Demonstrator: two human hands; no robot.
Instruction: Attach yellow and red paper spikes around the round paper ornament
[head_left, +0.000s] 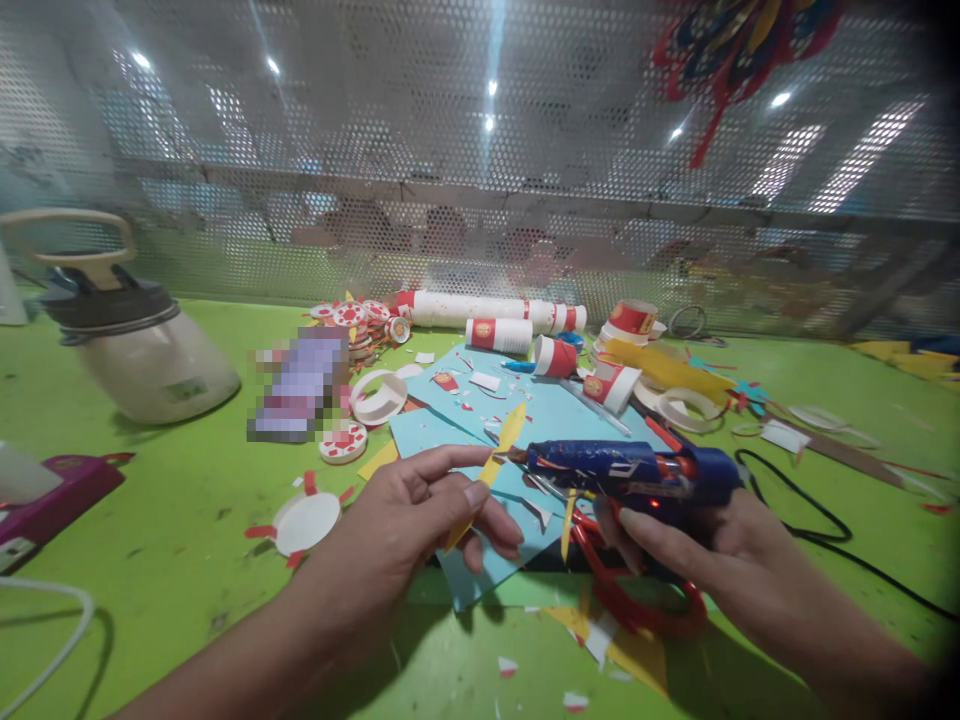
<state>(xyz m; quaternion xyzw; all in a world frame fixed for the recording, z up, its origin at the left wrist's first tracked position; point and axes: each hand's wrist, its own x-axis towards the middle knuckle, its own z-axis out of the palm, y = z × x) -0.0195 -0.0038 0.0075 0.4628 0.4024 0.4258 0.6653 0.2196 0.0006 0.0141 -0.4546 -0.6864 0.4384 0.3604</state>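
My left hand pinches a narrow yellow paper strip with pointed ends between thumb and fingers. My right hand is wrapped round a blue glue gun with a small red light lit on its side. The gun's nozzle points left and meets, or nearly meets, the middle of the strip; I cannot tell if it touches. Red-handled scissors lie below the gun, partly hidden by it. Light blue paper sheets spread under both hands. Left of my left hand lies a white paper disc with red tabs.
Paper cups and a long white tube of stacked cups lie at the back. A large bottle stands at left, near a pixelated phone and a purple power strip. A black cord runs off right. Paper scraps litter the green table.
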